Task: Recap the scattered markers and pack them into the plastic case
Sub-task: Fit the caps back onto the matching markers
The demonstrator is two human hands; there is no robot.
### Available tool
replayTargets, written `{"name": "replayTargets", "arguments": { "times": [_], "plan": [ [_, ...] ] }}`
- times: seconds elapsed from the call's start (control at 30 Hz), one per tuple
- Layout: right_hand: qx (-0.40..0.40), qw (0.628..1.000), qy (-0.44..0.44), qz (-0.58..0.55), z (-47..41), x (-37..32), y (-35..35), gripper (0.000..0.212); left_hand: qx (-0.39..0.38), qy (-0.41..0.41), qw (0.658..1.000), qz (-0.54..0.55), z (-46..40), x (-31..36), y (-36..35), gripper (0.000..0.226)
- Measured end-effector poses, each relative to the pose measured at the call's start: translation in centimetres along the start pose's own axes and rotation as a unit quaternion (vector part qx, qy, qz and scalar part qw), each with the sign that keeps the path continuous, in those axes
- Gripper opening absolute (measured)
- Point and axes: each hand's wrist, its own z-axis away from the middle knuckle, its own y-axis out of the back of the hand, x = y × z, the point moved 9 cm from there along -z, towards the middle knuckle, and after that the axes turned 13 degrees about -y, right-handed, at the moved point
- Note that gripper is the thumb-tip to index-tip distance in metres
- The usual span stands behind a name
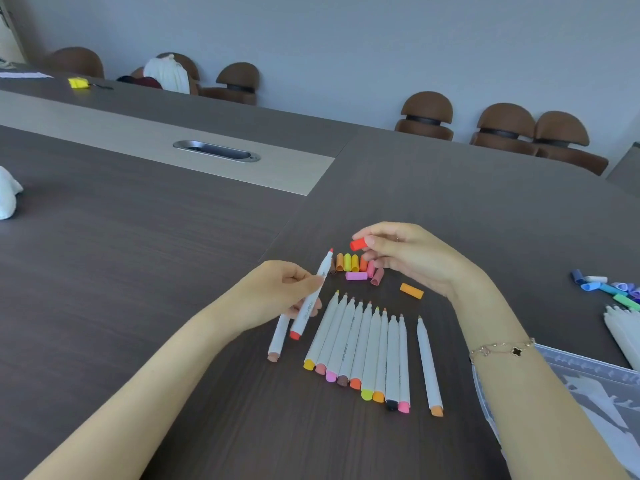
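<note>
Between right hand [412, 258] fingertips sits red cap [358, 244] (left hand [280, 292] grips marker [311, 299]).

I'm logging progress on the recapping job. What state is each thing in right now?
Red marker: uncapped, held tilted in left hand.
Red cap: off, pinched by right hand.
Row of markers: uncapped, lying on table.
Loose caps: off, on table.
Orange cap: off, lying apart.
Plastic case: holds no markers that show.

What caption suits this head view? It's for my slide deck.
Left hand holds an uncapped red marker; right hand pinches its red cap.
</note>
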Motion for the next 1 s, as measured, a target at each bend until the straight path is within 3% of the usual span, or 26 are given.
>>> {"name": "replayTargets", "arguments": {
  "times": [0.13, 0.57, 0.8, 1.0],
  "plan": [
    [0.017, 0.999, 0.002, -0.040, -0.4, 0.1, -0.1, 0.017, 0.013, 0.020, 0.996, 0.086, 0.3, 0.4, -0.1, 0.022],
    [-0.008, 0.998, 0.026, -0.051, -0.2, -0.8, -2.1, 0.020, 0.006, 0.016, 0.997, 0.078, 0.2, 0.4, -0.4, 0.024],
    [0.048, 0.995, 0.046, -0.069, -0.5, -1.4, -2.9, 0.018, 0.051, 0.031, 0.983, 0.174, 0.2, -1.0, 0.6, 0.024],
    [0.072, 0.995, 0.048, -0.051, -0.5, -1.5, -3.6, 0.015, 0.080, 0.046, 0.979, 0.183, 0.3, -1.3, 0.8, 0.026]
  ]
}}
